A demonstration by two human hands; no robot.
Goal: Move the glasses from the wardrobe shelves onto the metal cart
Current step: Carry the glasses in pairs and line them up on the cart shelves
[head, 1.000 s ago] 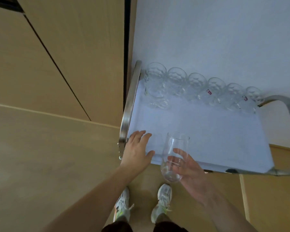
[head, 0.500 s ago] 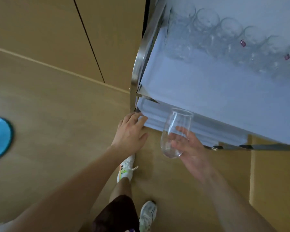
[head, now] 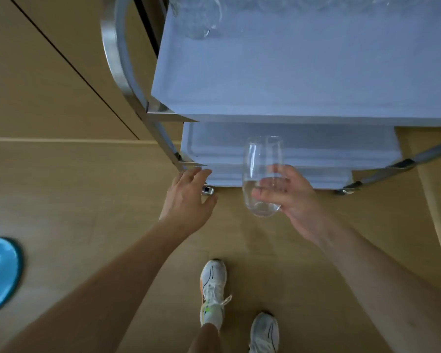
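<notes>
Task partly done. Several glasses (head: 196, 19) already standing along far edge of metal cart (head: 290, 80) top shelf; one clear glass (head: 261, 174) gripped by right hand (head: 288, 197) before lower shelves; left hand (head: 189, 197) near frame, fingers relaxed, holding nothing.

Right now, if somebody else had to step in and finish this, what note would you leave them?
Right hand: holds one clear glass upright, in front of the cart's lower shelves.
Left hand: open, empty, by the cart's lower left corner post.
Done: some glasses already stand at the back of the top shelf.
Left: set this glass on the cart; the wardrobe shelves are out of view, so check them.
</notes>
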